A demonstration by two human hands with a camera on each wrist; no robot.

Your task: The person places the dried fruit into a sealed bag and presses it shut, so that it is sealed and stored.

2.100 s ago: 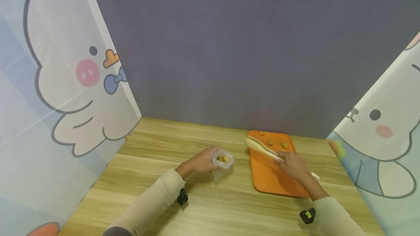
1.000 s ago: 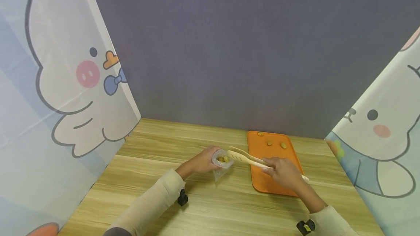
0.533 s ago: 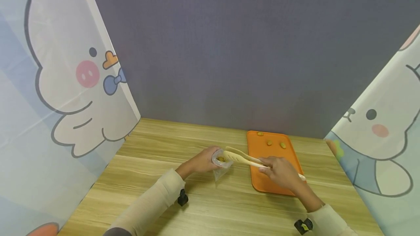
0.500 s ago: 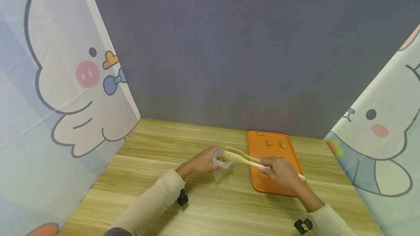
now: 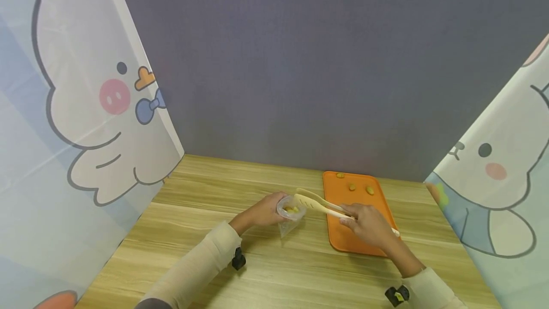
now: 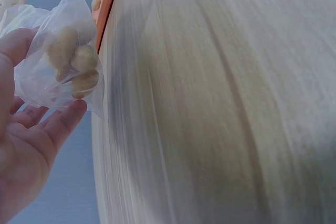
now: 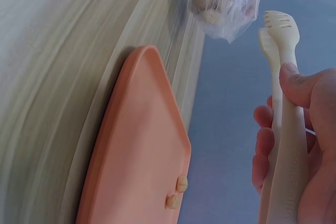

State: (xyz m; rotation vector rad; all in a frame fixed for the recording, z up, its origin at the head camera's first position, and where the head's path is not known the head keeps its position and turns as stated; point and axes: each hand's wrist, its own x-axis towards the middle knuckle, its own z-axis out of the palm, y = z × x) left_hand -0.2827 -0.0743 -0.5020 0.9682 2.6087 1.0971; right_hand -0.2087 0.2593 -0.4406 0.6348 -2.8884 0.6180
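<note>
A clear plastic bag (image 5: 286, 228) is gripped by my left hand (image 5: 268, 210), its mouth spread upward. Inside it lie several yellow-brown, nut-like lumps (image 6: 84, 59), seen through the film in the left wrist view. My right hand (image 5: 370, 225) holds a pair of cream tongs (image 5: 319, 205) around the middle of the arms, thumb on one arm and fingers on the other. The slotted tips reach the right side of the bag's mouth, slightly apart with nothing seen between them in the right wrist view.
An orange tray (image 5: 343, 237) lies on the wooden table (image 5: 206, 180) under and beyond my right hand. Three similar lumps (image 5: 370, 190) sit toward its far end. A grey panel (image 5: 279, 85) stands behind the table, with cartoon-printed sheets at both sides.
The tongs have moved left from over the tray to the bag's mouth, dipped toward it, then lifted slightly. The left hand and bag have stayed in place.
</note>
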